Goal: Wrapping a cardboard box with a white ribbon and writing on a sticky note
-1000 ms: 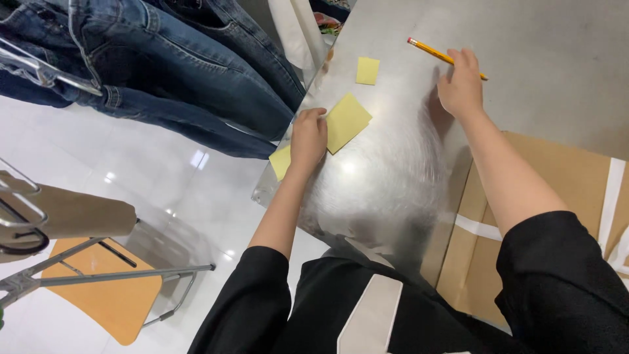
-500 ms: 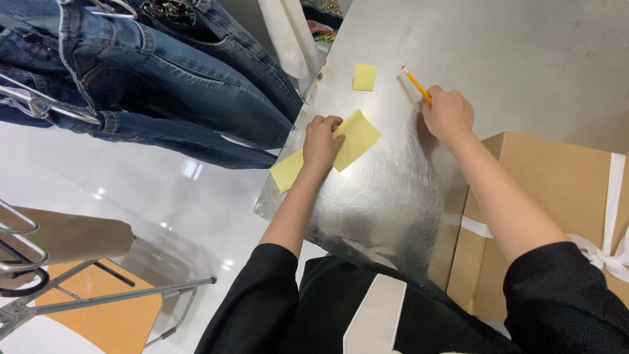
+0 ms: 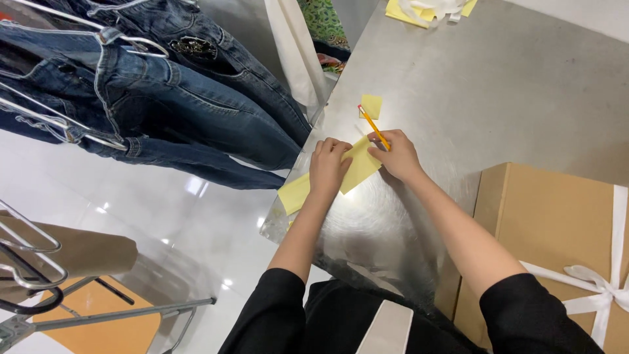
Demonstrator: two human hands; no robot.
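Note:
A yellow paper sheet (image 3: 362, 169) lies near the left corner of a steel table (image 3: 498, 98). My left hand (image 3: 329, 167) presses flat on the sheet, fingers together. My right hand (image 3: 395, 155) holds an orange pencil (image 3: 373, 123) with its lower end on the sheet's upper edge. A small yellow paper square (image 3: 371, 105) lies just beyond the pencil's eraser end.
A brown cardboard box (image 3: 557, 229) tied with white ribbon (image 3: 603, 282) stands at the right. Blue jeans on hangers (image 3: 164, 98) hang left of the table. More yellow paper and white strips (image 3: 426, 9) lie at the far edge. A chair (image 3: 85, 314) stands at the lower left.
My right hand has moved left with the pencil, from the bare table onto the yellow sheet, close to my left hand. The left hand has stayed on the sheet.

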